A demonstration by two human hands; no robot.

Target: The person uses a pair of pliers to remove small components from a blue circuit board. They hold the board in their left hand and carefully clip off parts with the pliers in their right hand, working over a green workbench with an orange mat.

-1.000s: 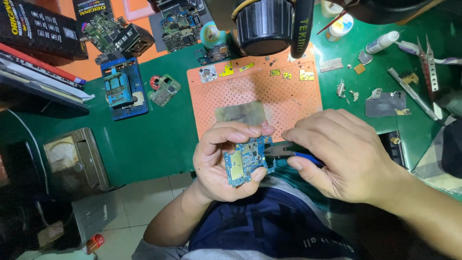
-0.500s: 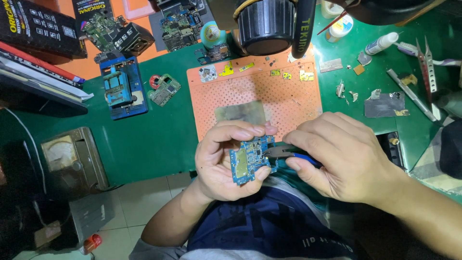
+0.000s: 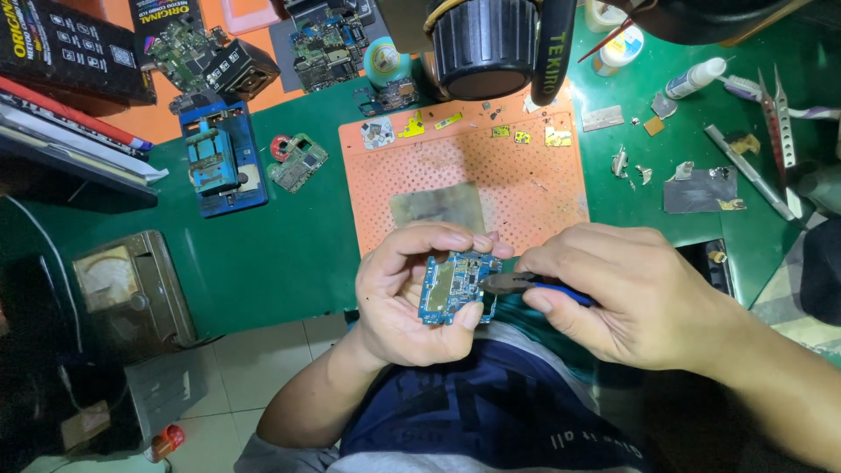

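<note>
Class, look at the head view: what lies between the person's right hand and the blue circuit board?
In the head view, a blue-handled plier-like tool bridges the right hand and the blue circuit board.

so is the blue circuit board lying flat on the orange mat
No, the left hand holds the blue circuit board up off the orange mat, with the right hand beside it.
</note>
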